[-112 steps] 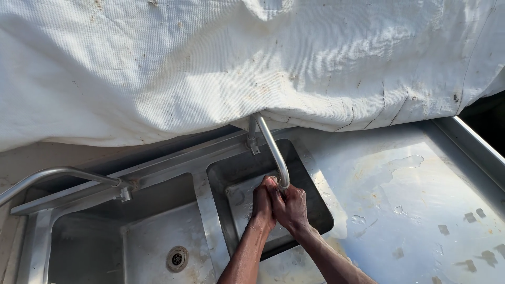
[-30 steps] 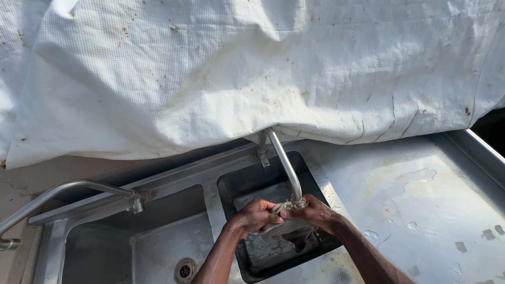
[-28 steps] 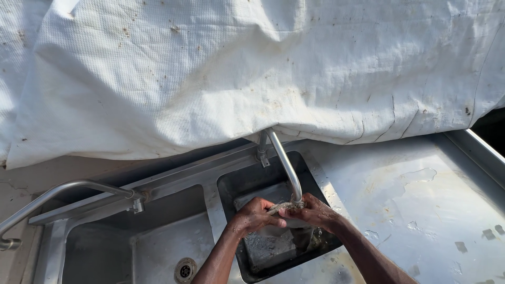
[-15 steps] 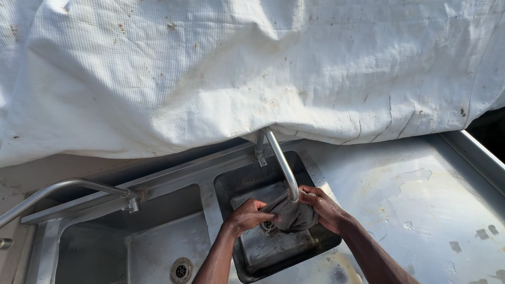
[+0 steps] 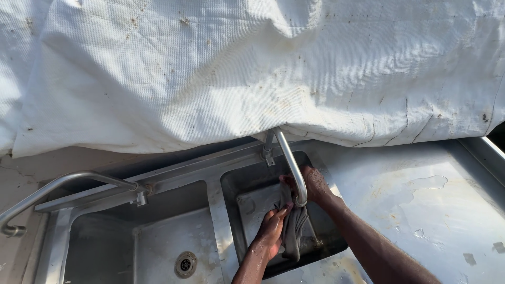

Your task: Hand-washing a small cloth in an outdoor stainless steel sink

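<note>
A wet grey cloth (image 5: 294, 229) hangs in the right basin (image 5: 247, 181) of a steel double sink, under the curved tap spout (image 5: 292, 163). My right hand (image 5: 314, 184) grips the cloth's top end just behind the spout's tip. Lower down, my left hand (image 5: 271, 234) is closed around the cloth's left side, fingers pointing up. The cloth's lower part dangles down into the basin. I cannot tell whether water runs from the spout.
The left basin (image 5: 152, 242) has a round drain (image 5: 185, 264) and its own long tap (image 5: 73, 181). A stained steel drainboard (image 5: 421, 200) with water patches lies to the right. A dirty white tarpaulin (image 5: 236, 68) hangs over the back of the sink.
The cloth was bunched between both hands under the spout; now it is drawn out lengthwise, my right hand raised behind the spout and my left hand lower and nearer me.
</note>
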